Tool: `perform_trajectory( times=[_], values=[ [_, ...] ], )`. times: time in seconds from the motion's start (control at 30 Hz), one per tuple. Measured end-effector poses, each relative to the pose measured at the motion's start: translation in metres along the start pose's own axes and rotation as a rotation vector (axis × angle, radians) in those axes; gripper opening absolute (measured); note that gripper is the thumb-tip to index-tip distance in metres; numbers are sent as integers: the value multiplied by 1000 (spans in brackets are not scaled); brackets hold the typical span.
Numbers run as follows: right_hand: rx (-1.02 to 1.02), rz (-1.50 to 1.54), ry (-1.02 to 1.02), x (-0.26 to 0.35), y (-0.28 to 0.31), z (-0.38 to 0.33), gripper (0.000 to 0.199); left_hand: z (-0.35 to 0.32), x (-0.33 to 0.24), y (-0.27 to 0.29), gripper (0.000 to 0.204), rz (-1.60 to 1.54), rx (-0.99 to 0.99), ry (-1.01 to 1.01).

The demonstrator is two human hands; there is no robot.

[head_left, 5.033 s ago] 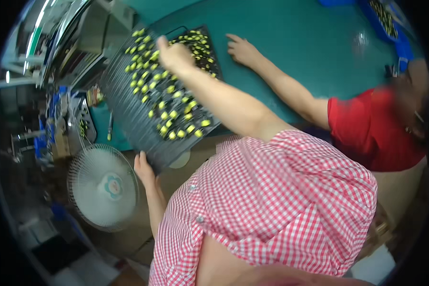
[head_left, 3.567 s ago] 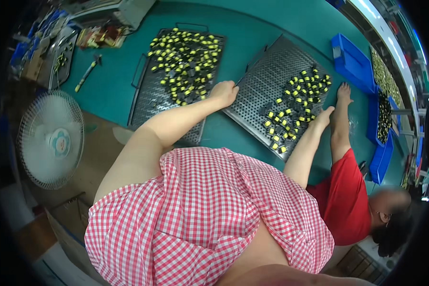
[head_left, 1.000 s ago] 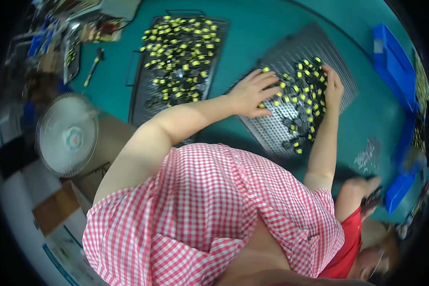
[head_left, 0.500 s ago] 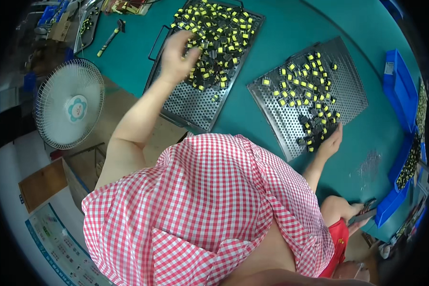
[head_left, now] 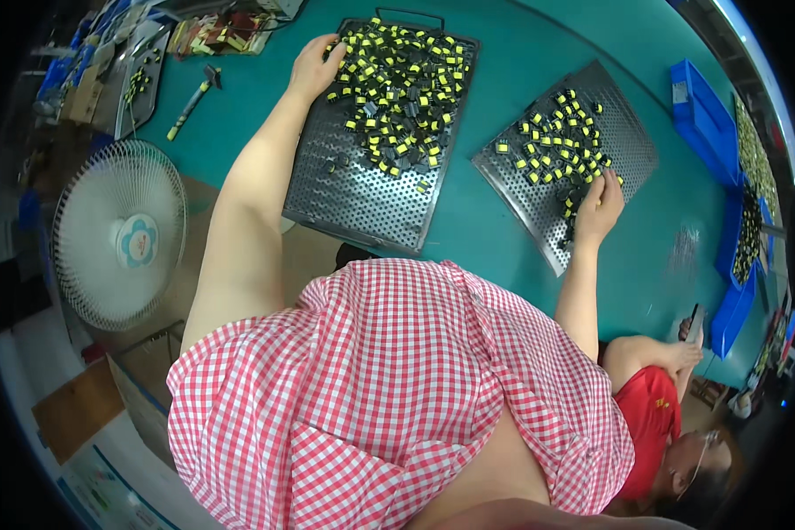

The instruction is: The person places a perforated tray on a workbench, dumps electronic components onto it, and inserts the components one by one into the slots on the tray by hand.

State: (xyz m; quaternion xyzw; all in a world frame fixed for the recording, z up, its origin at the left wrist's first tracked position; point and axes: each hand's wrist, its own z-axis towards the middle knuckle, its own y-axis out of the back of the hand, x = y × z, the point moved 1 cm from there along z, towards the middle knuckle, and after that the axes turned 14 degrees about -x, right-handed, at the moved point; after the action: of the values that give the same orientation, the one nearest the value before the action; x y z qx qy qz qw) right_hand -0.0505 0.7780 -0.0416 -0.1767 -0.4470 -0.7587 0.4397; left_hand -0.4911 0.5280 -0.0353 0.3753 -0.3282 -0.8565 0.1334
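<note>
On the left perforated metal tray (head_left: 362, 199) lies a heap of small black parts with yellow bands (head_left: 397, 88), which look like small transformers. My left hand (head_left: 314, 71) is at the heap's far left edge, thumb and fingers apart and touching the outer parts. Turned at an angle, a second perforated sheet (head_left: 627, 132) on the right bears a looser spread of the same parts (head_left: 556, 141). My right hand (head_left: 601, 208) rests against their near right side, fingers slightly bent and apart. Neither hand visibly grips a part, though some fingertips are hidden among them.
A hammer (head_left: 194, 102) lies on the green table (head_left: 512, 44) left of the tray. The fan (head_left: 124, 234) stands at the left. Blue bins (head_left: 702, 115) line the right side. A co-worker in red (head_left: 649, 424) sits at the lower right, holding a dark object.
My left hand has moved from over the heap to its far left edge. The right hand has shifted farther along the sheet, and its parts lie closer together. The whole view has turned slightly.
</note>
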Motion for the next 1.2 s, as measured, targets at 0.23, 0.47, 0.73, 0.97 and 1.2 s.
perform_trajectory(
  times=[0.23,0.47,0.73,0.97,1.2],
  values=[
    [226,138,212,125,-10,-92,29,42,70,-69,65,250,185,-25],
    [288,-35,6,177,-61,-163,40,-10,30,-54,50,163,61,-133],
    [265,-251,-40,206,-119,-178,69,-48,4,-13,42,-232,127,-263],
    [442,-52,-16,233,-97,-168,59,-72,-11,23,50,-406,315,-469],
    [464,195,1,196,-85,-155,47,-97,-25,44,62,-272,341,-480]
  ],
)
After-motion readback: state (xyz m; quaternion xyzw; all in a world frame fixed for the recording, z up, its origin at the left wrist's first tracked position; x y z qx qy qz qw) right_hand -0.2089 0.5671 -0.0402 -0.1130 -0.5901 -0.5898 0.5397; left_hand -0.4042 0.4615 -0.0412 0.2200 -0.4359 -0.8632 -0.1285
